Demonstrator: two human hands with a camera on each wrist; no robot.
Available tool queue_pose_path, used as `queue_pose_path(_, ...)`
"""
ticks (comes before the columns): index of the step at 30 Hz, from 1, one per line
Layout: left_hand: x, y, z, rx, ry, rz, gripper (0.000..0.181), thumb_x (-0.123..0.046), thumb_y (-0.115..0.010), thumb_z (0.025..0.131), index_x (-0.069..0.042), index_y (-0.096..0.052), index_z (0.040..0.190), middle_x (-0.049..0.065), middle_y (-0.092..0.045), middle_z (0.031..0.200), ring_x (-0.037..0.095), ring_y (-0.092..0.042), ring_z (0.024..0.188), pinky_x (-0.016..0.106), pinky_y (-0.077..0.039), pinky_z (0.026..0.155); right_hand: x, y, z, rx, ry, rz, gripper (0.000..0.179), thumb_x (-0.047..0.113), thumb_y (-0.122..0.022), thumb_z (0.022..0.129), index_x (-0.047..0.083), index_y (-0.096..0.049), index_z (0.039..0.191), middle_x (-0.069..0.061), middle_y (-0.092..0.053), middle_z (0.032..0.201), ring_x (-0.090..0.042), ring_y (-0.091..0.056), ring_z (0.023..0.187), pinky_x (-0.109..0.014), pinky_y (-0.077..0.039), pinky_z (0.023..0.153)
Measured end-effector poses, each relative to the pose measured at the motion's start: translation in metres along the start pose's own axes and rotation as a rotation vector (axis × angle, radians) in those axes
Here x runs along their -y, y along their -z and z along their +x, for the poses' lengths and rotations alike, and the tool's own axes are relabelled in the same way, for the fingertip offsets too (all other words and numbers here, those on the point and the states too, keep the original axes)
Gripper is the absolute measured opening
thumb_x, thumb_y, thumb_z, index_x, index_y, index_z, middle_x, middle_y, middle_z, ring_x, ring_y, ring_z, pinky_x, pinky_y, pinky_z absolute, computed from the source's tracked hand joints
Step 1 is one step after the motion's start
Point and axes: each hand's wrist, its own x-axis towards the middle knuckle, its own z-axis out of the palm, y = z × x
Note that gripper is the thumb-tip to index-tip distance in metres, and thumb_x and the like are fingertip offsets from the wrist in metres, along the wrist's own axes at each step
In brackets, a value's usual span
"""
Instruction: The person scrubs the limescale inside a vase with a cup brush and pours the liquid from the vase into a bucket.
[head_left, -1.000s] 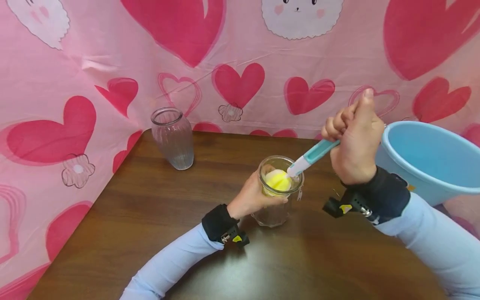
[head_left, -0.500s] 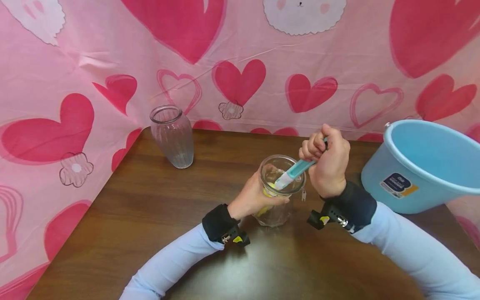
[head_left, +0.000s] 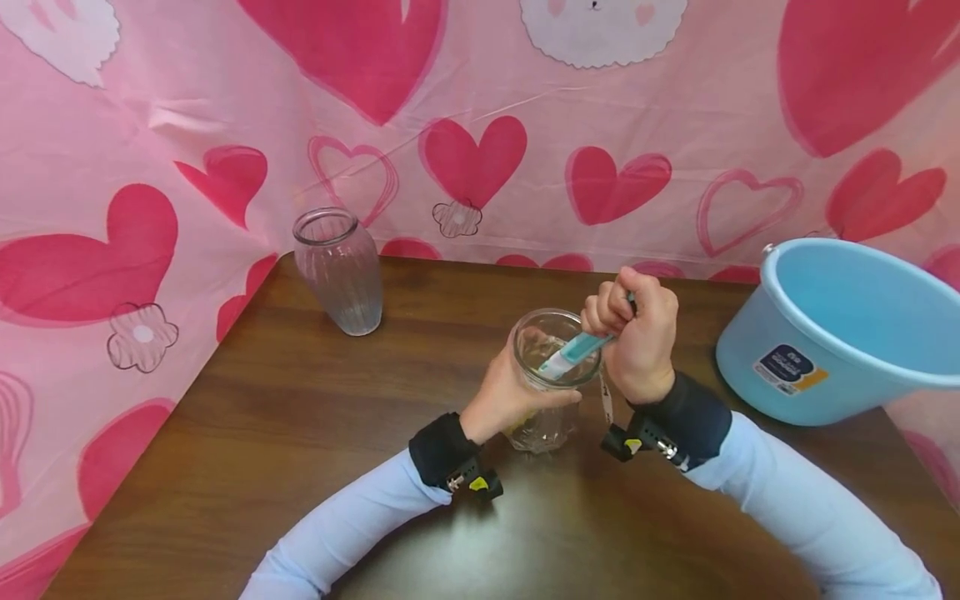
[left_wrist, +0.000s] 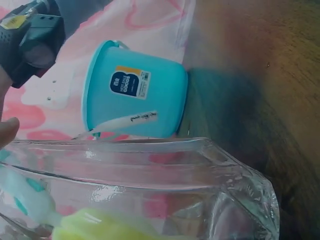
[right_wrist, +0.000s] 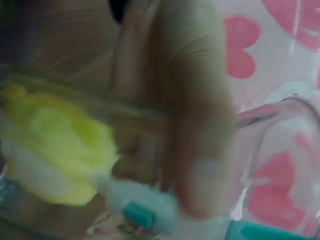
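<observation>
In the head view my left hand (head_left: 498, 398) holds a clear glass jar (head_left: 553, 432) around its upper side, near the rim. My right fist (head_left: 637, 337) grips the teal handle of a sponge bottle brush (head_left: 576, 354), which slants down through the jar's mouth. Inside the glass, the yellow and white sponge head (right_wrist: 62, 147) shows in the right wrist view, somewhat blurred. Through the jar wall (left_wrist: 125, 170) in the left wrist view, the yellow sponge (left_wrist: 100, 225) and the white brush neck also show. A white strip with lettering (left_wrist: 145, 117) hangs beside the jar.
A ribbed glass vase (head_left: 343, 279) stands upright at the back left of the brown wooden table (head_left: 300, 433). At the right is a light blue bucket (head_left: 742, 358) with a label. Pink heart-patterned cloth (head_left: 517, 75) hangs behind and at the left.
My right hand has moved down and left, pushing the brush deeper. The sponge has gone from the jar's mouth to inside it. My left hand stays on the jar.
</observation>
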Motion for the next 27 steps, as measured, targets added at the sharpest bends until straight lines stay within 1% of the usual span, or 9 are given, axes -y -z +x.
queue_pose_path(4,0.002,0.0,0.001,0.014,-0.041,-0.032,0.091,-0.014,-0.085,0.06,-0.008,-0.03,0.132,0.01,-0.052,0.116,0.024,-0.053,0.103,0.036,-0.045,0.086,0.008,-0.005,0.003,0.014,0.004,0.022,0.047,0.009,-0.024,0.095,0.007,-0.022,0.048,-0.001,-0.017,0.047,-0.013,-0.014,0.037,-0.028,-0.011,0.037)
queue_pose_path(6,0.004,0.001,0.002,0.021,-0.046,-0.04,0.091,-0.014,-0.085,0.06,-0.008,-0.03,0.132,0.008,-0.052,0.116,0.021,-0.053,0.102,0.033,-0.045,0.085,0.015,-0.007,0.005,0.029,0.014,0.035,0.046,0.009,-0.024,0.094,0.007,-0.022,0.048,-0.001,-0.017,0.047,-0.012,-0.014,0.037,-0.027,-0.01,0.036)
queue_pose_path(9,0.005,0.001,0.002,0.028,-0.037,-0.047,0.091,-0.015,-0.085,0.06,-0.009,-0.03,0.132,0.006,-0.051,0.117,0.017,-0.052,0.102,0.029,-0.045,0.084,0.025,-0.01,0.007,0.051,0.049,0.03,0.045,0.009,-0.026,0.093,0.007,-0.023,0.049,-0.001,-0.02,0.046,-0.011,-0.016,0.036,-0.026,-0.012,0.035)
queue_pose_path(12,0.005,0.002,0.001,0.038,-0.025,-0.071,0.09,-0.014,-0.084,0.061,-0.01,-0.029,0.132,0.005,-0.05,0.118,0.016,-0.051,0.102,0.028,-0.045,0.084,0.037,-0.014,0.009,0.057,0.071,0.039,0.044,0.009,-0.029,0.093,0.006,-0.024,0.049,-0.002,-0.022,0.046,-0.011,-0.02,0.036,-0.025,-0.013,0.035)
queue_pose_path(15,0.005,0.002,0.001,0.059,-0.029,-0.102,0.089,-0.014,-0.083,0.063,-0.012,-0.028,0.133,0.005,-0.048,0.121,0.017,-0.05,0.105,0.03,-0.045,0.086,0.048,-0.017,0.011,0.061,0.089,0.08,0.044,0.008,-0.028,0.092,0.005,-0.025,0.048,-0.002,-0.024,0.045,-0.012,-0.022,0.035,-0.024,-0.014,0.035)
queue_pose_path(17,0.005,0.002,0.001,0.061,-0.036,-0.104,0.087,-0.014,-0.082,0.064,-0.013,-0.029,0.133,0.005,-0.047,0.122,0.017,-0.05,0.106,0.029,-0.044,0.087,0.055,-0.018,0.012,0.071,0.104,0.115,0.043,0.007,-0.025,0.091,0.005,-0.025,0.048,-0.002,-0.024,0.044,-0.011,-0.024,0.035,-0.024,-0.015,0.035)
queue_pose_path(21,-0.015,0.009,-0.004,0.065,0.001,-0.096,0.083,-0.008,-0.08,0.066,-0.006,-0.03,0.132,0.01,-0.048,0.122,0.022,-0.049,0.108,0.033,-0.042,0.09,0.065,-0.019,0.013,0.109,0.134,0.173,0.039,0.006,-0.023,0.088,0.004,-0.024,0.049,-0.004,-0.026,0.044,-0.012,-0.028,0.035,-0.023,-0.017,0.034)
queue_pose_path(24,-0.018,0.009,-0.004,0.07,0.021,-0.1,0.078,-0.006,-0.079,0.066,-0.002,-0.035,0.13,0.012,-0.05,0.121,0.024,-0.049,0.108,0.036,-0.041,0.091,0.069,-0.018,0.014,0.134,0.147,0.2,0.037,0.006,-0.025,0.086,0.003,-0.024,0.049,-0.005,-0.027,0.043,-0.013,-0.028,0.036,-0.023,-0.018,0.034)
queue_pose_path(27,-0.001,0.003,0.0,0.067,-0.001,-0.094,0.076,-0.009,-0.082,0.064,-0.007,-0.039,0.127,0.007,-0.053,0.119,0.02,-0.05,0.107,0.034,-0.042,0.089,0.068,-0.017,0.012,0.165,0.182,0.195,0.035,0.006,-0.026,0.084,0.004,-0.023,0.049,-0.005,-0.027,0.044,-0.013,-0.026,0.037,-0.022,-0.02,0.035)
